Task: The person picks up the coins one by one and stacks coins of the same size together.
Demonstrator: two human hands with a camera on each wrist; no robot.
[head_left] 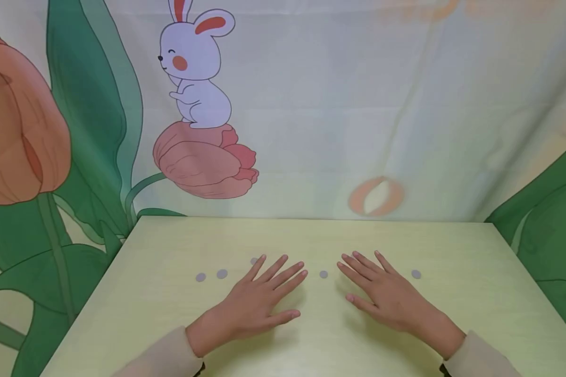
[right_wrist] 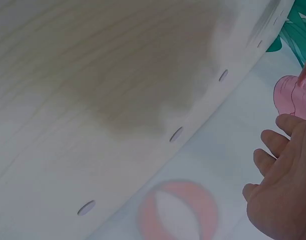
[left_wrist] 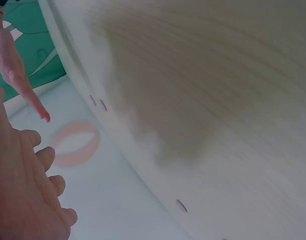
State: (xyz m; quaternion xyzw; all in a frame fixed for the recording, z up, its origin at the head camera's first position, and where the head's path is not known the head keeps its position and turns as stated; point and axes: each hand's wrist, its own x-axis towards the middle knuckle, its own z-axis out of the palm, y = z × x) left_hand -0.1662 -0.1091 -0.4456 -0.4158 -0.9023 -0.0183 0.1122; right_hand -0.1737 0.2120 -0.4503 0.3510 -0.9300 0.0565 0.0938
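Both hands are held over the pale yellow table [head_left: 358, 356] with fingers straight and spread, palms down. Nothing is in the left hand [head_left: 257, 301], whose fingertips overlap one small flat grey disc [head_left: 254, 261] in the head view. Two more grey discs lie to its left, a near one [head_left: 222, 274] and an outer one [head_left: 200, 277]. The right hand [head_left: 391, 298] is likewise bare, between a middle disc [head_left: 323, 274] and a right-hand disc [head_left: 416, 274]. Shadows under the hands show on the tabletop [left_wrist: 233, 150] in both wrist views.
A printed cloth [head_left: 302, 131] with a rabbit [head_left: 198, 73] and tulips hangs behind the table's far edge. Large green leaves [head_left: 89, 104] are printed at the left, with more leaves [head_left: 552, 246] at the right. Light sleeves [head_left: 165, 356] cover the forearms.
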